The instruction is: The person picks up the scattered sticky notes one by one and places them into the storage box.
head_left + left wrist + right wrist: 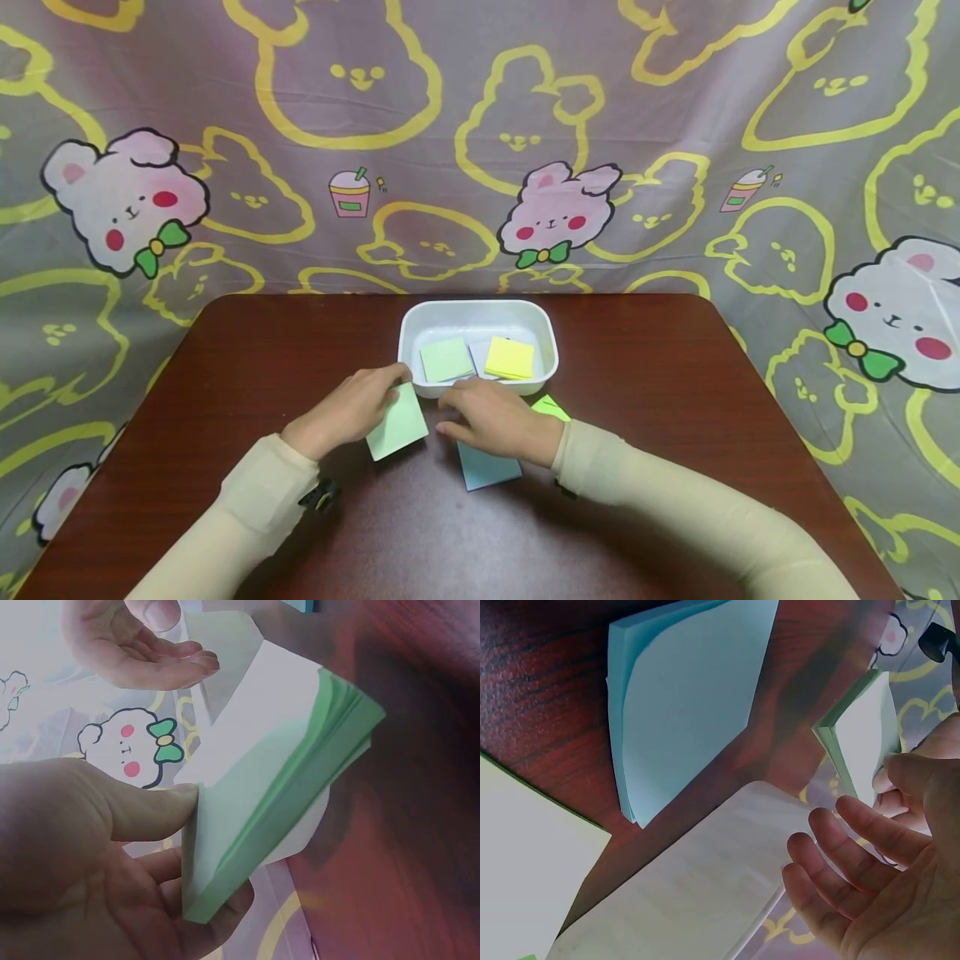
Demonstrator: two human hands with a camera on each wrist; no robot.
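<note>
Between thumb and fingers, the left hand (348, 410) pinches a light green sticky-note pad (399, 423), tilted at the white tray's front left corner; the left wrist view shows the pad's (300, 772) layered edge. Just in front of the tray (552, 367), the right hand (501, 419) is held with fingers loosely bent and nothing in them. A blue pad (489, 468) lies on the table partly under that hand in the head view; the right wrist view shows the blue pad (694, 697) whole apart from its cropped top.
Inside the tray are a green pad (446, 359), a yellow pad (510, 357) and a pale one partly hidden between them. A yellow-green pad (551, 407) lies by the tray's front right, partly covered by the right arm. A patterned cloth (450, 167) hangs behind the brown table (300, 342).
</note>
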